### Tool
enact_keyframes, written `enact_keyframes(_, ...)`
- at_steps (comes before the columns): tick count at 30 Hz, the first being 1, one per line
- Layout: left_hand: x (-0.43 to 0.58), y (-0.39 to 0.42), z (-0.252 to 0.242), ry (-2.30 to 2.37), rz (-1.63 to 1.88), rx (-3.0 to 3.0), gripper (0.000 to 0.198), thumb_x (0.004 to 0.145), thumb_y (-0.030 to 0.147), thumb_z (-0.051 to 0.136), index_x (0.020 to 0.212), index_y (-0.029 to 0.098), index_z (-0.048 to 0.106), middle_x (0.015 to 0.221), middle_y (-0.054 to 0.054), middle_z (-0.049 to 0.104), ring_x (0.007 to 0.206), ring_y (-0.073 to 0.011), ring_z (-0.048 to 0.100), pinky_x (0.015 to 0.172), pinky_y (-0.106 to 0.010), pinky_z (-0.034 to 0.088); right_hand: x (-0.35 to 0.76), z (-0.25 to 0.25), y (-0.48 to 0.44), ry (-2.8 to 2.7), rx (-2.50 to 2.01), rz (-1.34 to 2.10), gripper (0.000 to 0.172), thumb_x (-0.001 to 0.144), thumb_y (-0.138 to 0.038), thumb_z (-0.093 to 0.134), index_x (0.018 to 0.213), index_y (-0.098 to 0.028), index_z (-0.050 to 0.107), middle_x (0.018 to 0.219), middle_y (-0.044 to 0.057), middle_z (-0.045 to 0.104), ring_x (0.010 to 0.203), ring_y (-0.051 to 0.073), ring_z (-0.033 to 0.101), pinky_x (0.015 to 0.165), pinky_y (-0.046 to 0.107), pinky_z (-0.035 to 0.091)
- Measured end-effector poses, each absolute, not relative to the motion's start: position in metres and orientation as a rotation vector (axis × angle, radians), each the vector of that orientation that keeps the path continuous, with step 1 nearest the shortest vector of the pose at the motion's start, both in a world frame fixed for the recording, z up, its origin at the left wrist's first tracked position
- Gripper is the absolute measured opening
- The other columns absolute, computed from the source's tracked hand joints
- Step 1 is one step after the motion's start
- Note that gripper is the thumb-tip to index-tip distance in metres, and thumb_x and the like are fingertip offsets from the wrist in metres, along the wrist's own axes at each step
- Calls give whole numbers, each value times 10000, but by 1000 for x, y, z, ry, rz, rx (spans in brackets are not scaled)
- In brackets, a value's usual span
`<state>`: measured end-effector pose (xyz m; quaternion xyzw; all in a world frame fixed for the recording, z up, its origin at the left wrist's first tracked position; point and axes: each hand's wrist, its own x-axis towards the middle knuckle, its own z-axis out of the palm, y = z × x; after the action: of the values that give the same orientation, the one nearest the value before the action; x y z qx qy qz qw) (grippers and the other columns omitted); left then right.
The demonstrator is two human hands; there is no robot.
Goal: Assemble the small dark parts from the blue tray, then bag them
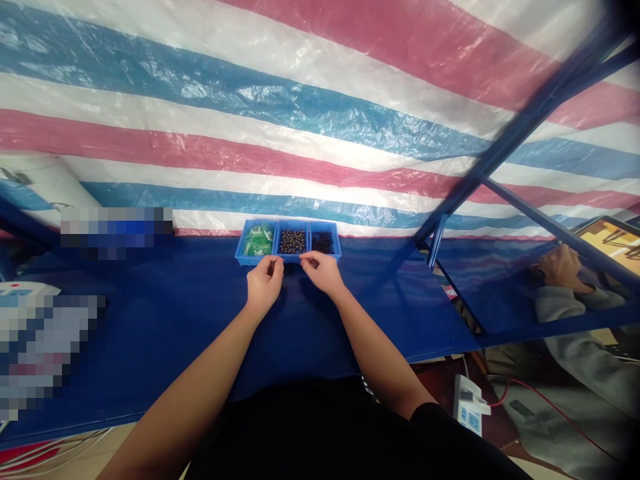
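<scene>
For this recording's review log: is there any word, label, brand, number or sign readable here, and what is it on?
Nothing can be read: the power strip has markings too small to read, the pixelated patches at the left are blurred out, and the blue compartment tray shows no text.

Divided tray [289, 223] on table [150, 333]; far side

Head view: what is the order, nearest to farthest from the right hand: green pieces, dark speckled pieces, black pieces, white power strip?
Right hand:
1. Too close to call: black pieces, right compartment of the blue plastic tray, and dark speckled pieces, middle.
2. Green pieces, left compartment.
3. White power strip, lower right.
</scene>
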<state>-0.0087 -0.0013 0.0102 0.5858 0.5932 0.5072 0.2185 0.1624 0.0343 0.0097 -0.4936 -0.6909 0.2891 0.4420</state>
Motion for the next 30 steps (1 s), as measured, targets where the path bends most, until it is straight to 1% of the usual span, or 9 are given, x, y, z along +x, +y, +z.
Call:
enact_keyframes(3, -10, -1, 9, 1687, 1462, 1555, 281, 896, 433, 496, 943, 200, 647, 642, 16, 615, 572, -126, 586, 599, -226, 454, 154, 4, 30, -2003, -1330, 607, 214, 834, -276, 591, 991, -220, 724, 873, 19, 731, 776, 161, 657, 780, 280, 514)
enact_keyframes(5, -9, 0, 9, 1696, 1469, 1537, 282, 898, 434, 491, 942, 201, 645, 636, 17, 607, 565, -124, 578, 594, -224, 450, 149, 2, 27, -2098, -1429, 540, 227, 844, -296, 593, 1021, -234, 720, 894, 25, 728, 833, 177, 655, 783, 281, 501)
enact_keyframes(10, -8, -1, 8, 1673, 1452, 1560, 284, 890, 429, 497, 938, 196, 651, 624, 15, 601, 566, -128, 571, 596, -228, 452, 142, 1, 24, -2179, -1548, 448, 258, 863, -358, 590, 1059, -250, 718, 932, 54, 719, 858, 206, 649, 724, 287, 490)
enact_keyframes(15, -8, -2, 11, 1660, 1461, 1542, 281, 888, 429, 497, 930, 194, 646, 617, 17, 602, 545, -127, 570, 572, -227, 449, 141, 0, 26, -2170, -1553, 442, 217, 878, -347, 577, 1011, -268, 729, 937, 48, 727, 856, 207, 653, 732, 293, 489)
enact_keyframes(20, -7, -4, 14, 1661, 1450, 1540, 272, 888, 426, 502, 918, 197, 646, 617, 17, 604, 546, -124, 573, 564, -224, 446, 144, 1, 27, -2080, -1567, 524, 171, 847, -314, 607, 958, -259, 725, 828, 34, 719, 776, 191, 649, 718, 285, 488)
enact_keyframes(24, -7, -4, 14, 1658, 1457, 1541, 271, 887, 420, 504, 927, 195, 650, 620, 16, 607, 560, -126, 578, 577, -227, 450, 148, 1, 29, -1930, -1460, 567, 172, 834, -278, 590, 944, -239, 717, 790, 14, 711, 759, 176, 648, 755, 290, 502)
enact_keyframes(27, -7, -3, 14, 1675, 1442, 1564, 266, 882, 410, 513, 934, 191, 656, 638, 12, 623, 583, -131, 591, 602, -234, 458, 149, 0, 31, -1742, -1350, 743, 168, 824, -287, 588, 913, -213, 710, 805, 11, 719, 710, 155, 658, 745, 282, 527)
enact_keyframes(30, -8, -1, 13, 1691, 1388, 1619, 273, 868, 414, 538, 984, 200, 662, 665, 13, 637, 600, -135, 602, 620, -239, 466, 148, 0, 33, -1517, -1251, 983, 197, 819, -327, 594, 922, -194, 697, 783, 16, 718, 681, 154, 681, 667, 265, 549)
